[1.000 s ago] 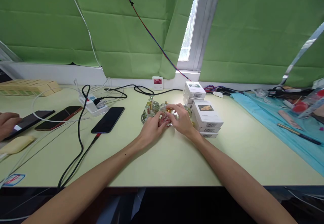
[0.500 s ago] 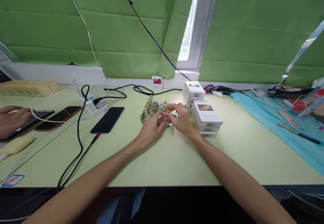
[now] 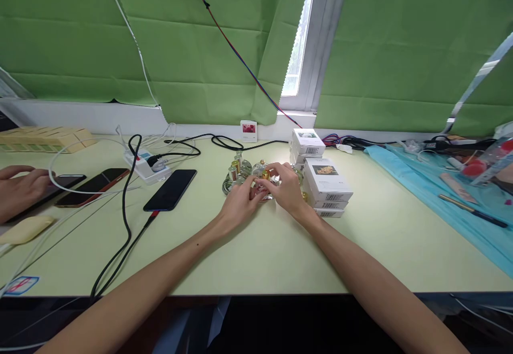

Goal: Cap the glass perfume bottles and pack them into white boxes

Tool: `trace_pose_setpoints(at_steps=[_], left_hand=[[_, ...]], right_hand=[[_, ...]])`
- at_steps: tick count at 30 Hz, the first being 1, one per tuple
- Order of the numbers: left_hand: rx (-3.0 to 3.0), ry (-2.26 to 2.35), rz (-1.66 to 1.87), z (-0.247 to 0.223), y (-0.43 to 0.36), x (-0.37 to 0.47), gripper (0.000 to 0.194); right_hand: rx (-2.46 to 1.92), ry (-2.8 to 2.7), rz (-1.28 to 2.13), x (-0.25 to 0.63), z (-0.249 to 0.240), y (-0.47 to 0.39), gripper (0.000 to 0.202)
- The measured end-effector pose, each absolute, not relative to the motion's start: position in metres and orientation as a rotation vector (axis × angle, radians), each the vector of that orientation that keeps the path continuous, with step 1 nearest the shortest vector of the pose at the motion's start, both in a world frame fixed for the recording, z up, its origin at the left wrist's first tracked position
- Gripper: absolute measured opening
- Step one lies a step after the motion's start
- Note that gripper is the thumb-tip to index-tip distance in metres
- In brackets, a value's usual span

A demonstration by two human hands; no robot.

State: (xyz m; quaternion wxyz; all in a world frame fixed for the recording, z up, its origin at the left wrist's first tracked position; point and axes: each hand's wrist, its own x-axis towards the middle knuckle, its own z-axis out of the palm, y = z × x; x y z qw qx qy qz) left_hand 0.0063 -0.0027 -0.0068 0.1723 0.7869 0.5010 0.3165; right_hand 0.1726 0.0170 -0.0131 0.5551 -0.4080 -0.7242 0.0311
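Several small glass bottles [image 3: 243, 168] with gold and silver-green caps stand close together at the middle of the table. My left hand [image 3: 239, 201] has its fingers closed around the lower part of a glass bottle in front of the group. Thumb and fingers of my right hand [image 3: 285, 186] are pinched at the same bottle, by a gold cap [image 3: 266, 174]. The fingers hide most of this bottle. Just right of my right hand stand stacked white boxes [image 3: 327, 182], with another stack [image 3: 308, 143] behind them.
A black phone [image 3: 170, 189], a white power strip [image 3: 147, 166] and cables lie to the left. Farther left, another person's hand [image 3: 24, 189] touches a phone. Yellow boxes [image 3: 48, 139] sit at the back left, and blue sheeting [image 3: 433, 183] with a pen lies right.
The other person's hand at the left has shifted slightly over the phone. My two hands have hardly moved at the bottle.
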Motion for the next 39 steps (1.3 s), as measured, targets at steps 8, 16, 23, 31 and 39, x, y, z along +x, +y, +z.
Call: trace_pose_setpoints(at_steps=[8, 16, 23, 31, 39], left_hand=[[2.214, 1.436, 0.886, -0.0057, -0.0037, 0.0059, 0.028], [2.214, 1.444, 0.883, -0.0065, -0.0031, 0.0055, 0.028], [2.204, 1.439, 0.900, -0.0078, -0.0029, 0.0054, 0.029], [2.194, 1.435, 0.914, -0.0083, -0.0029, 0.0054, 0.028], [2.191, 1.464, 0.917, -0.0081, -0.0031, 0.0057, 0.028]], right_hand=[[-0.794, -1.728, 0.076, 0.1780, -0.0139, 0.0190, 0.005], [-0.749, -1.784, 0.108, 0.1813, -0.0108, 0.0175, 0.017], [-0.755, -1.776, 0.131, 0.1805, -0.0115, 0.0205, 0.011], [-0.748, -1.825, 0.097, 0.1806, -0.0108, 0.0213, 0.012], [-0.775, -1.842, 0.050, 0.1808, -0.0126, 0.0238, 0.011]])
